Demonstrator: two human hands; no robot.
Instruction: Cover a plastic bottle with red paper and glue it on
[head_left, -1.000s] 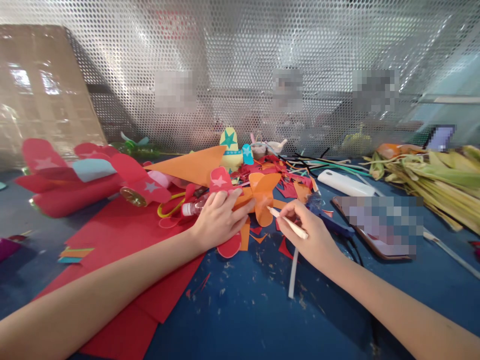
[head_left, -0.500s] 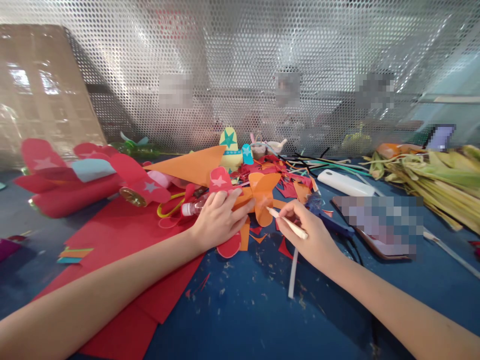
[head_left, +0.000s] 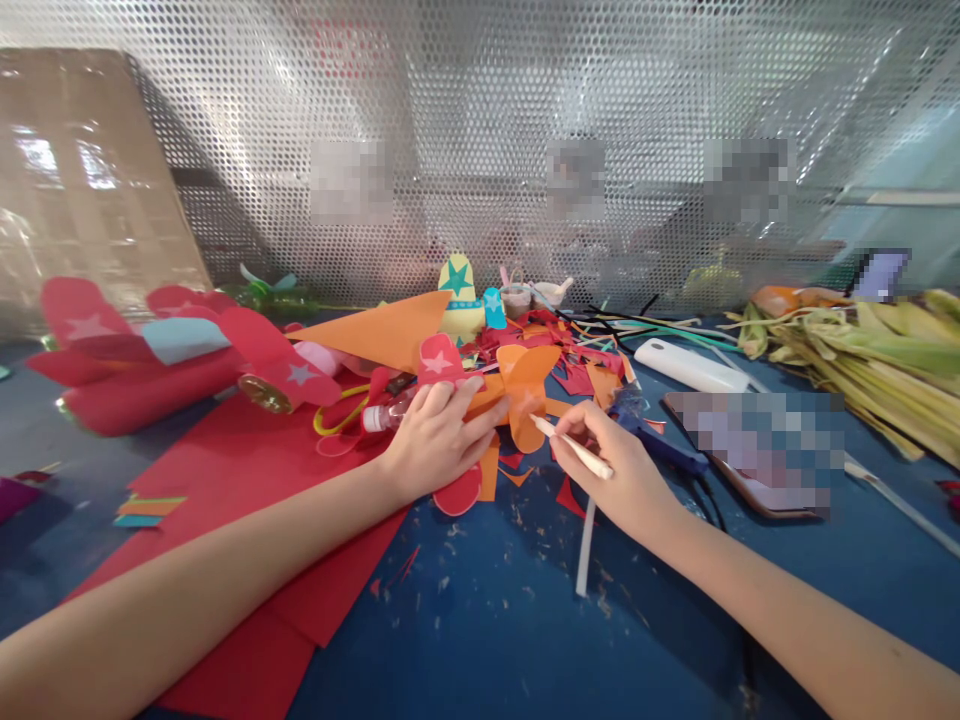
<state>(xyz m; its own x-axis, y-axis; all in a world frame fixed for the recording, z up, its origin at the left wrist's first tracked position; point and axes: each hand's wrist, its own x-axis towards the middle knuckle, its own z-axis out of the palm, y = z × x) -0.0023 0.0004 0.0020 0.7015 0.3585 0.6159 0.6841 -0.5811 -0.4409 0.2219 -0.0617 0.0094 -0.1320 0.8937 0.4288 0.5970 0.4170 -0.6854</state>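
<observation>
My left hand (head_left: 439, 435) lies over a small plastic bottle (head_left: 384, 414) with a white cap, gripping it as its fingers reach onto orange paper. Rounded red paper pieces, one with a pale star (head_left: 436, 360), stick out above and below this hand. At the bottle's right end stands an orange paper piece with rounded lobes (head_left: 527, 390). A slim white pen (head_left: 577, 450) is pinched in my right hand (head_left: 611, 465), its tip at the orange lobes' surface. Whether the tip touches, I cannot tell. My left palm hides most of the bottle.
Red paper sheets (head_left: 247, 560) lie at left, below a red paper-covered toy plane (head_left: 165, 375). Orange paper (head_left: 382, 330) and red scraps (head_left: 574, 380) lie behind my hands. At right are a blue glue gun (head_left: 667, 448), a phone (head_left: 750, 455) and corn husks (head_left: 862, 350).
My right hand and the pen have shifted very slightly left. My left hand and the bottle look unmoved.
</observation>
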